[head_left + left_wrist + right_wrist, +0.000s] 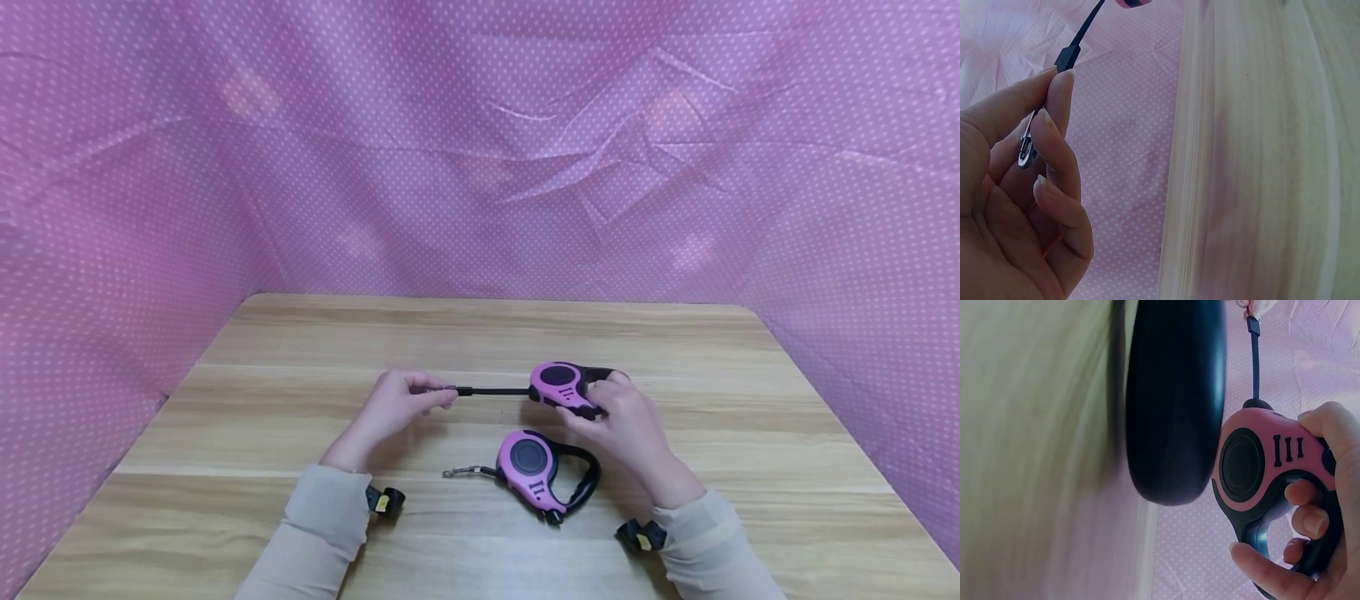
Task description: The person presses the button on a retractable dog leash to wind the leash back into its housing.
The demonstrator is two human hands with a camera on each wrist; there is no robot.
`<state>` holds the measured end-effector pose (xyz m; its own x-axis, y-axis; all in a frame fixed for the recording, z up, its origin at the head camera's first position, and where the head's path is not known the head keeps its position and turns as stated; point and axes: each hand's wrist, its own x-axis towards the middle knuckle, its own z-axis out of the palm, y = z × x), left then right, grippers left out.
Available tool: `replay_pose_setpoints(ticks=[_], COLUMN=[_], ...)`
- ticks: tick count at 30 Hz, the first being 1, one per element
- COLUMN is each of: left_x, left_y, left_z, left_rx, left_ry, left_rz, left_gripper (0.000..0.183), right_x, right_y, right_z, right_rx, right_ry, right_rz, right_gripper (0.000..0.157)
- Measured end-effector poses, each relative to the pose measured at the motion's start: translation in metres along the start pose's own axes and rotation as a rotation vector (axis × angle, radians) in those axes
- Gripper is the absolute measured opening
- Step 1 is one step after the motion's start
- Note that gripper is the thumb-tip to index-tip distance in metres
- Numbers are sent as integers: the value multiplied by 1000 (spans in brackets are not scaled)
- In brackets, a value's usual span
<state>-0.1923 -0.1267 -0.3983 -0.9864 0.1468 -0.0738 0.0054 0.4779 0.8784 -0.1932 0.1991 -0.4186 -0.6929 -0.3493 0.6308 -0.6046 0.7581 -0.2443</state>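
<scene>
My right hand (628, 421) grips the black looped handle of a pink-and-black retractable dog leash (546, 382), raised over the table. In the right wrist view several fingers pass through the handle loop. A short length of black strap (498, 392) stretches straight out of its casing to my left hand (397, 406). That hand pinches the strap's black end piece (1067, 59) between thumb and finger, the metal clip (1025, 150) hanging inside the loosely bent fingers. A second matching retractable leash (536, 489) lies on the table between the forearms, its metal clip (459, 472) pointing left.
Both leashes are over the light wood-grain table (225, 433). Pink polka-dot cloth (465, 225) hangs behind the table and along both sides. In the right wrist view, the second leash's black handle (1175, 406) looms close to the camera.
</scene>
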Motion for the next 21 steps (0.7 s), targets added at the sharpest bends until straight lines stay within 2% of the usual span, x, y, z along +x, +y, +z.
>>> replay_pose_setpoints(ticks=[13,21], left_x=[0,-1], left_y=[0,2], left_z=[3,4], left_rx=[13,19], left_ry=[-13,-20], left_rz=[29,35], left_gripper=[22,21], right_x=[-1,0], right_y=[-2,-3], right_z=[0,1], right_rx=[-9,-2], right_ry=[-20,-4], right_rz=[9,-4], right_gripper=[36,36])
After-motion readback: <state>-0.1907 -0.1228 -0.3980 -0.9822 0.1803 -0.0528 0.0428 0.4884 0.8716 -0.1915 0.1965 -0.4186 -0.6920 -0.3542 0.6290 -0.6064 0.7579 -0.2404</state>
